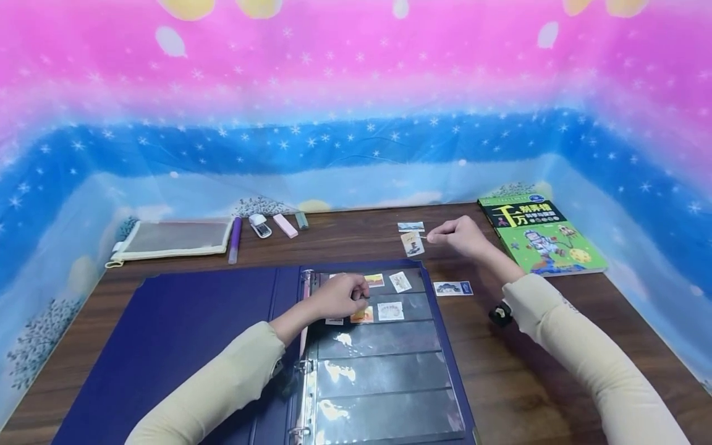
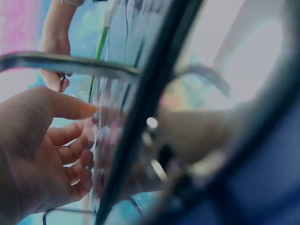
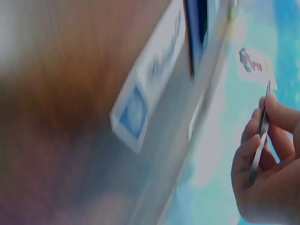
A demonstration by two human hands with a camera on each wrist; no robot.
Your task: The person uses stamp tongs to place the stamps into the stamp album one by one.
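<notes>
My right hand (image 1: 460,238) grips metal tweezers (image 3: 257,157). At their tips a tan stamp (image 1: 413,245) with a dark figure is held up at the back of the table. My left hand (image 1: 336,296) rests with loosely bent fingers on the black pocket page (image 1: 384,339) of an open navy ring album (image 1: 206,334), partly covering the upper stamps. Several stamps sit in the two top rows, among them a white stamp (image 1: 390,311) and an orange stamp (image 1: 363,315). The left wrist view shows the fingertips touching the clear page.
A blue-and-white stamp (image 1: 453,288) lies right of the album, and another stamp (image 1: 410,227) behind it. Further back are a mesh pouch (image 1: 177,238), purple pen (image 1: 235,240), white-and-grey object (image 1: 259,226), pink block (image 1: 285,226) and green piece (image 1: 301,220). A green book (image 1: 542,238) lies at right.
</notes>
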